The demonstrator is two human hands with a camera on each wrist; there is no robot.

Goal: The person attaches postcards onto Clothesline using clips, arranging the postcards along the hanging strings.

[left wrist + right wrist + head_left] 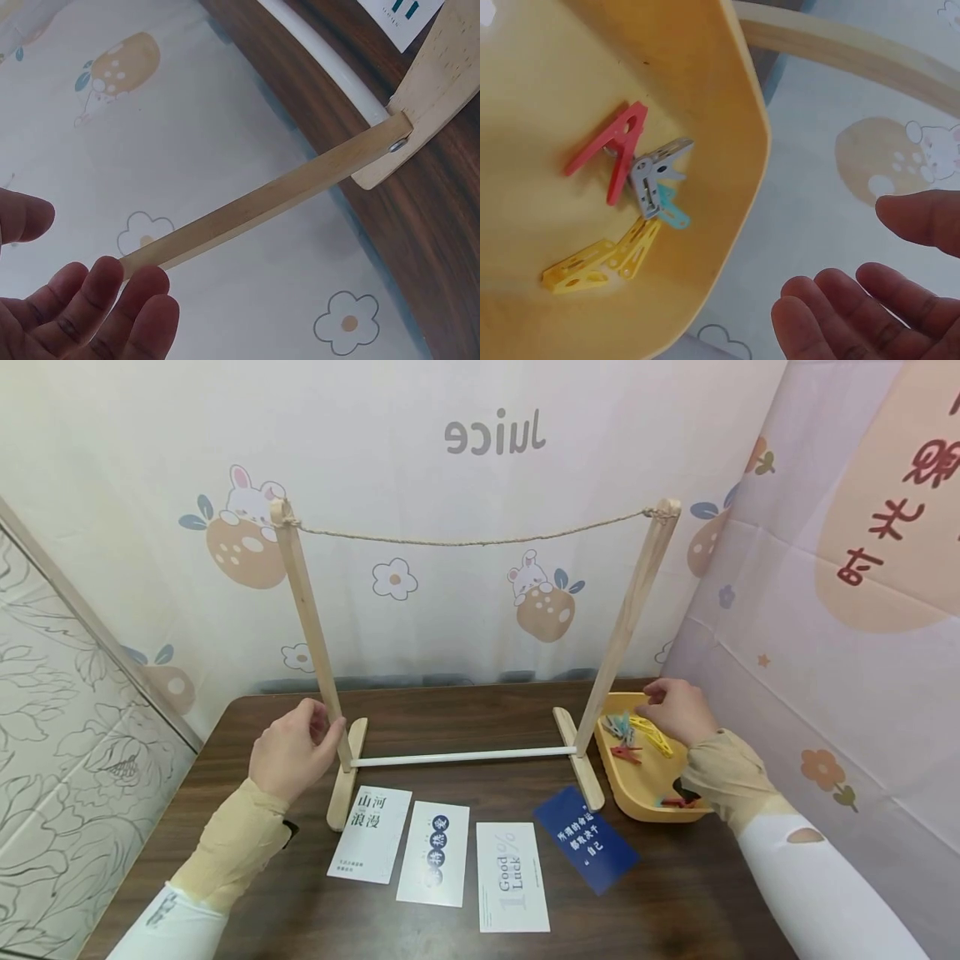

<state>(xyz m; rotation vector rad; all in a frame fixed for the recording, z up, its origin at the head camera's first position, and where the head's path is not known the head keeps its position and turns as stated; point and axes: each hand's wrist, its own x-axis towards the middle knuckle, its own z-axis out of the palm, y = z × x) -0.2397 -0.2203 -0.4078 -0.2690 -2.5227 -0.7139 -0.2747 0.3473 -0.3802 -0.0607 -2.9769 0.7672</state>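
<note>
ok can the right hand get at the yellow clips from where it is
Probably yes: the right hand looks empty and close by, and the yellow clips lie uncovered in the open-topped tray.

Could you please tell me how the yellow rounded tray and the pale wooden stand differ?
Height: the yellow rounded tray is low, while the pale wooden two-post stand rises well above it.
Load: the tray holds small coloured clips; the stand carries a beige twisted rope with nothing hanging from it.
Both rest on the dark brown wood-grain table.
</note>
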